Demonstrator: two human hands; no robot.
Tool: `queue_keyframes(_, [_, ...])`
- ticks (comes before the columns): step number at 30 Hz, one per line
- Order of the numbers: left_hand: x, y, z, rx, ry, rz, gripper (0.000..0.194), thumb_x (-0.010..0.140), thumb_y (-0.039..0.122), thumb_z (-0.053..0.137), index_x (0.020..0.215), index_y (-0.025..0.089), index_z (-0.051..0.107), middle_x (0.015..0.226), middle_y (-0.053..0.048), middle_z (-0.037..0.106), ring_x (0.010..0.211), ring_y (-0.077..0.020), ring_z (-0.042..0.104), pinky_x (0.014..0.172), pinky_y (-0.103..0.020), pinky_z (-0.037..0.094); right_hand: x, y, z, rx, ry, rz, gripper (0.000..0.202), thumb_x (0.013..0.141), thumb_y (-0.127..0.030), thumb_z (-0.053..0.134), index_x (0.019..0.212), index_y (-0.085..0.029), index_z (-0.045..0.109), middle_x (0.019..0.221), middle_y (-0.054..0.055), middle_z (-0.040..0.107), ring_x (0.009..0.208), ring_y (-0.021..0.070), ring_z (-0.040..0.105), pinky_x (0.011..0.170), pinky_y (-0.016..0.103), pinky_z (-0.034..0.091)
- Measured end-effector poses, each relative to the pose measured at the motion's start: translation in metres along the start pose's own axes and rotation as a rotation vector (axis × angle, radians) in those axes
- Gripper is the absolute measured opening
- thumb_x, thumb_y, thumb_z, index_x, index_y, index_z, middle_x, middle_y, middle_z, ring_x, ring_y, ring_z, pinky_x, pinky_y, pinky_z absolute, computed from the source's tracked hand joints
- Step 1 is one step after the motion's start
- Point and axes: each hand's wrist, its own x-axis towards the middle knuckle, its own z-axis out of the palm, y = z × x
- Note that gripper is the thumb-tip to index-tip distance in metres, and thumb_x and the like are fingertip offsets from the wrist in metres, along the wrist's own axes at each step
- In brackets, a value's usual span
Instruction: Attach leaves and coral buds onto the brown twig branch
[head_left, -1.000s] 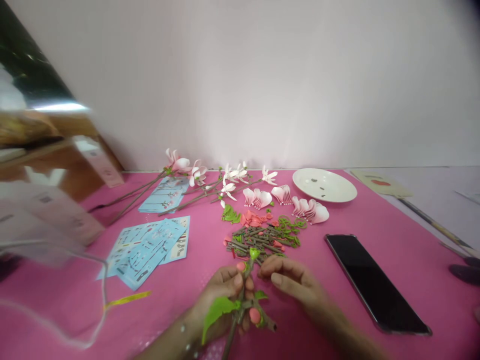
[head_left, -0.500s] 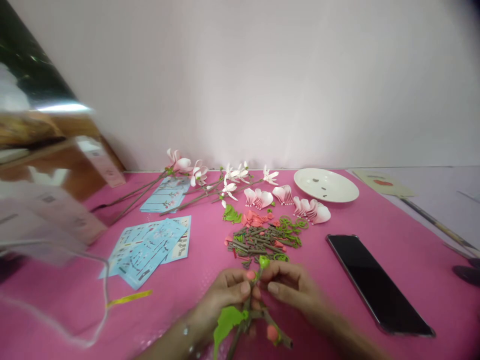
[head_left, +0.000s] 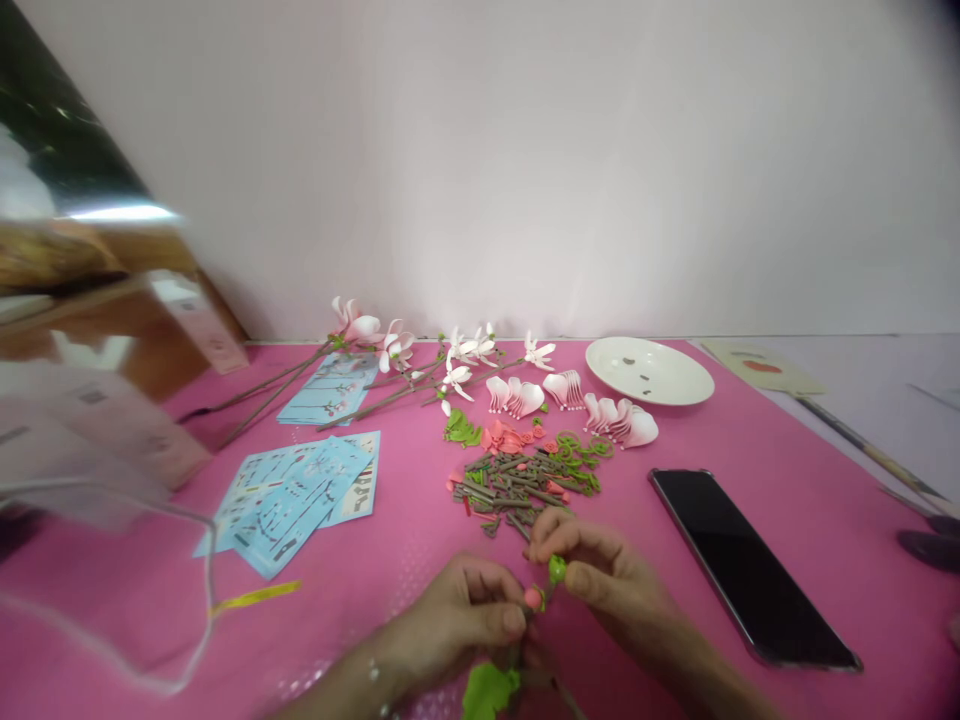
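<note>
My left hand (head_left: 469,612) is closed around the brown plastic branch near the bottom centre. A pink bud (head_left: 534,598) sits on the branch just by its fingertips, and a green leaf (head_left: 489,690) hangs below. To its right, my right hand (head_left: 600,570) has thumb and fingers at the green tip piece (head_left: 556,569) at the top of the branch. The lower part of the branch is blurred. Beyond the hands lies a pile of brown stem pieces (head_left: 502,482), with green rings, coral pieces (head_left: 504,437) and green leaf pieces (head_left: 462,429) around it.
Pink petals (head_left: 621,420) lie in rows near a white plate (head_left: 651,372). A black phone (head_left: 750,570) is at right. Blue instruction sheets (head_left: 300,500), assembled flower stems (head_left: 405,392), a white cable (head_left: 206,600) and pink boxes (head_left: 97,430) are at left.
Both hands have shifted slightly right, the branch has come lower with its leaf, and its green tip is now lower and farther right. My right hand's fingers have moved around the green tip.
</note>
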Motion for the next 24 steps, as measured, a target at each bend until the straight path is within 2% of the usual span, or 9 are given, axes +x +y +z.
queue_keyframes(6, [0.0010, -0.0014, -0.0038, 0.035, 0.010, 0.003, 0.040, 0.041, 0.041, 0.092, 0.061, 0.013, 0.071, 0.049, -0.001, 0.069, 0.036, -0.0070, 0.056, 0.036, -0.015, 0.033, 0.0004, 0.0016, 0.0032, 0.030, -0.005, -0.006, 0.024, 0.072, -0.047, 0.078, 0.077, -0.024, 0.071, 0.080, 0.000, 0.060, 0.077, 0.0138, 0.053, 0.071, 0.024, 0.040])
queue_keyframes(11, [0.0005, -0.0019, -0.0030, 0.043, 0.014, 0.018, 0.040, 0.043, 0.043, 0.091, 0.059, 0.013, 0.070, 0.049, -0.001, 0.068, 0.036, -0.0061, 0.055, 0.036, -0.015, 0.033, -0.0017, 0.0019, 0.0030, 0.055, -0.040, -0.001, 0.027, 0.081, -0.047, 0.069, 0.098, -0.026, 0.073, 0.086, 0.002, 0.063, 0.082, 0.0154, 0.055, 0.077, 0.027, 0.041])
queue_keyframes(15, [-0.0011, -0.0030, -0.0021, 0.047, 0.002, 0.019, 0.039, 0.044, 0.042, 0.091, 0.061, 0.014, 0.071, 0.050, -0.001, 0.069, 0.037, -0.0065, 0.056, 0.037, -0.015, 0.035, -0.0009, 0.0043, 0.0017, 0.071, -0.028, -0.020, 0.020, 0.076, -0.044, 0.076, 0.083, -0.026, 0.073, 0.086, 0.000, 0.061, 0.084, 0.0140, 0.054, 0.077, 0.025, 0.041])
queue_keyframes(20, [0.0004, -0.0053, -0.0047, 0.056, -0.024, 0.028, 0.041, 0.042, 0.043, 0.091, 0.062, 0.013, 0.072, 0.050, -0.001, 0.069, 0.036, -0.0066, 0.057, 0.035, -0.014, 0.035, -0.0004, 0.0048, 0.0024, 0.079, -0.040, -0.017, 0.021, 0.072, -0.043, 0.079, 0.077, -0.025, 0.069, 0.084, 0.000, 0.062, 0.081, 0.0143, 0.055, 0.073, 0.025, 0.041])
queue_keyframes(24, [0.0029, -0.0063, -0.0073, 0.046, -0.030, 0.039, 0.040, 0.043, 0.043, 0.091, 0.062, 0.013, 0.072, 0.051, -0.001, 0.070, 0.035, -0.0060, 0.055, 0.034, -0.014, 0.035, -0.0014, 0.0025, 0.0025, 0.063, -0.058, -0.017, 0.029, 0.077, -0.049, 0.072, 0.093, -0.024, 0.070, 0.086, 0.004, 0.063, 0.082, 0.0180, 0.056, 0.075, 0.030, 0.042])
